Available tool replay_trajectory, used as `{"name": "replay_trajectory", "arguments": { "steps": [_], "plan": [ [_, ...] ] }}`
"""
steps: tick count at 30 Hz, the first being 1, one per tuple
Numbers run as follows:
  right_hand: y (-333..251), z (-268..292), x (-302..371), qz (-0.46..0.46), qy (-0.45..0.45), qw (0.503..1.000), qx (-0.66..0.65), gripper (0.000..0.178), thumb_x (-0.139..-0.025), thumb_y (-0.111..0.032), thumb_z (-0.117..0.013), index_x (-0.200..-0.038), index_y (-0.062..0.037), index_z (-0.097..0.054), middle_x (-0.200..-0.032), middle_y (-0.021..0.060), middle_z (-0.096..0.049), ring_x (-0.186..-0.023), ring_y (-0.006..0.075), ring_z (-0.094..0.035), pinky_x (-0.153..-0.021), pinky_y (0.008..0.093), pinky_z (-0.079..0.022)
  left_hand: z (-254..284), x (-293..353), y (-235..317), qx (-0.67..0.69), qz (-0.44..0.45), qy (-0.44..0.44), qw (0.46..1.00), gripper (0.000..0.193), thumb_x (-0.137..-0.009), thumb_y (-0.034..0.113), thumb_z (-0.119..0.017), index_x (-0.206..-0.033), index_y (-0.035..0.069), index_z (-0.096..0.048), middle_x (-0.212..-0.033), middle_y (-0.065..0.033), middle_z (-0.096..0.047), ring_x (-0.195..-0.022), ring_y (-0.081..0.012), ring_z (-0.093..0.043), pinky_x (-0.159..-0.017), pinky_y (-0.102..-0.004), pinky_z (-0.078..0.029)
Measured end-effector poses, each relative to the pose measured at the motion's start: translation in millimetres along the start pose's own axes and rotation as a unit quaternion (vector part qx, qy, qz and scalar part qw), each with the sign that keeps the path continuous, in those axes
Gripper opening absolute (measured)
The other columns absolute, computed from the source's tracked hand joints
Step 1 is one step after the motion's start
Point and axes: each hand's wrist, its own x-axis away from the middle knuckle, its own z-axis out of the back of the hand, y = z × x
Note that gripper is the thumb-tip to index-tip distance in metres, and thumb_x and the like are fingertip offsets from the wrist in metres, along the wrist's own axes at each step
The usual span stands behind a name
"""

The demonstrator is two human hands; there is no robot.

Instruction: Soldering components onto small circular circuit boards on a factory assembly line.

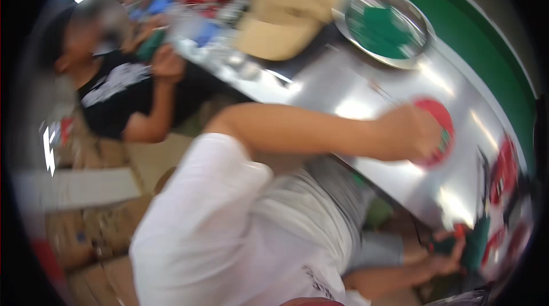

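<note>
The picture is tilted and blurred. My left hand [414, 133] reaches across my white shirt to a shiny metal table [366, 91] and closes on a round red item with some green [439, 126] lying on it. Below the table's edge at the lower right, my right hand [449, 251] grips a dark green and red item [474, 243]. What either item is cannot be made out.
A tan cap [286, 14] and a round metal dish showing green [386, 26] sit further along the table. Red packets [506, 171] lie at its right end and more at the far end. A person in a black shirt [123, 97] sits left. Cardboard boxes [86, 237] stand lower left.
</note>
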Motion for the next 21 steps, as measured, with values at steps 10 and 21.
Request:
{"name": "replay_trajectory", "arguments": {
  "steps": [10,21],
  "plan": [
    [38.0,-23.9,-42.9,0.189,-0.164,0.915,-0.317,0.034,-0.086,-0.03,-0.067,-0.09,0.0041,-0.063,-0.071,0.0133,-0.06,-0.045,0.0207,-0.049,-0.039,0.0286,-0.037,4.7,-4.2,6.3,-0.054,-0.005,-0.045,0.998,0.015,-0.07,0.014,-0.065,-0.074,0.001,-0.062,-0.074,-0.0102,-0.061,-0.072,-0.025,-0.062,-0.059,-0.0358,-0.05],
    [-3.7,-42.6,-16.6,0.085,0.018,0.996,-0.037,0.035,-0.082,-0.033,-0.07,-0.091,0.0004,-0.064,-0.073,0.0093,-0.059,-0.057,0.0193,-0.053,-0.047,0.028,-0.039,3.1,-2.0,0.5,-0.078,-0.006,-0.043,0.996,0.014,-0.07,0.013,-0.067,-0.076,0.002,-0.061,-0.076,-0.01,-0.062,-0.072,-0.025,-0.063,-0.06,-0.0359,-0.051]
  ]
}}
